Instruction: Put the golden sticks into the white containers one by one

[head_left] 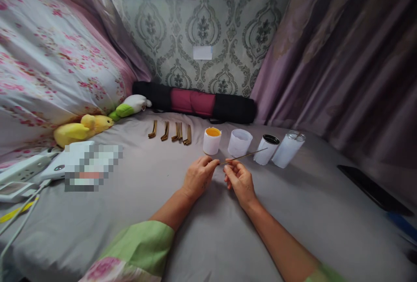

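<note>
A thin brown stick [249, 155] slants up to the right across the space between my hands. My left hand [199, 175] pinches its near end between thumb and fingers. Farther along, my right hand [239, 182] has its thumb and fingers closed on the same stick. Just beyond my hands stand a white-wrapped container with an orange inside [212, 141], a pale translucent cup [239, 143], a white-wrapped container with a dark inside [265, 150] and a taller white-wrapped glass [288, 149]. The stick's far tip overlaps the dark container in view; contact I cannot tell.
Several small bundles of bent brown sticks [177, 132] lie on the grey sheet [137, 204]. A black-and-maroon roll bag [193, 102] rests along the wall. Plush toys [83, 130], a power strip [28, 169] and cables are at left, a dark flat device [374, 188] at right.
</note>
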Available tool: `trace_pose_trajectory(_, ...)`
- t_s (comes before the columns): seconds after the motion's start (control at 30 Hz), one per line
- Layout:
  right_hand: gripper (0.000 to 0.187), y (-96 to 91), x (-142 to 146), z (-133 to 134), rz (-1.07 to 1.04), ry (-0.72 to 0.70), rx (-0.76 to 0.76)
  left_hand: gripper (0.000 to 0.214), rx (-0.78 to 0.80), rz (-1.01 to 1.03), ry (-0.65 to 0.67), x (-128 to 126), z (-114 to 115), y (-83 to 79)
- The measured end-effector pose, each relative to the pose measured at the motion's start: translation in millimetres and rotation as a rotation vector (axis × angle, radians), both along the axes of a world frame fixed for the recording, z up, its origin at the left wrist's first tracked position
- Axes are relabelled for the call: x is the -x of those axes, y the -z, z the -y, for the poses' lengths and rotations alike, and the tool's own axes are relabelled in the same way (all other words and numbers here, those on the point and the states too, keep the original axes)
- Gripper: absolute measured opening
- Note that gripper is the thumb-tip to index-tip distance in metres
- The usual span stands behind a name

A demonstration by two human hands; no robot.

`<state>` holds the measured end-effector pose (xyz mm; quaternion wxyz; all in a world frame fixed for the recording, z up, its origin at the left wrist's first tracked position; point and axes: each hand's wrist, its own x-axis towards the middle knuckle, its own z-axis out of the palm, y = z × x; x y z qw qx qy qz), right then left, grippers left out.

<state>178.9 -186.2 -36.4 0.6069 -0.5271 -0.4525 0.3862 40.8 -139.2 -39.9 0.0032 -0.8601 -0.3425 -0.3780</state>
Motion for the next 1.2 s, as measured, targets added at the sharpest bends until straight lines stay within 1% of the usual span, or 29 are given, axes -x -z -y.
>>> trace_pose_trajectory(0.17, 0.042, 0.9, -1.1, -1.3, -0.062, -0.013, 0.007, 0.028, 0.000, -0.048, 0.021, 0.2, 1.3, -2.1)
trace_pose_trajectory(0.37, 0.037, 0.1, -1.7, -2.5, -0.153, 0.013, 0.043, 0.027, -0.001, -0.098, 0.013, 0.0, 1.6, -2.8)
trace_pose_trajectory(0.5, 0.037, 0.7, -2.0, -3.0, -0.185, 0.009, 0.046, 0.027, 0.027, -0.088, 0.032, -0.3, 1.9, -3.1)
trace_pose_trajectory(0.67, 0.038, 1.0, -2.2, -3.4, -0.194, 0.012, 0.051, 0.028, 0.070, -0.025, 0.039, -1.2, 2.0, -1.8)
trace_pose_trajectory(0.83, 0.035, 2.1, -2.9, -4.1, -0.210, 0.019, 0.052, 0.028, 0.140, 0.053, 0.064, -2.4, -0.4, 3.4)
trace_pose_trajectory(1.0, 0.035, 3.4, -4.0, -4.8, -0.213, 0.037, 0.052, 0.028, 0.217, 0.170, 0.076, -3.9, -4.9, 8.7)
trace_pose_trajectory(1.2, 0.033, 2.2, -4.6, -4.8, -0.192, 0.076, 0.058, 0.022, 0.371, 0.370, 0.075, -4.7, -8.5, 7.2)
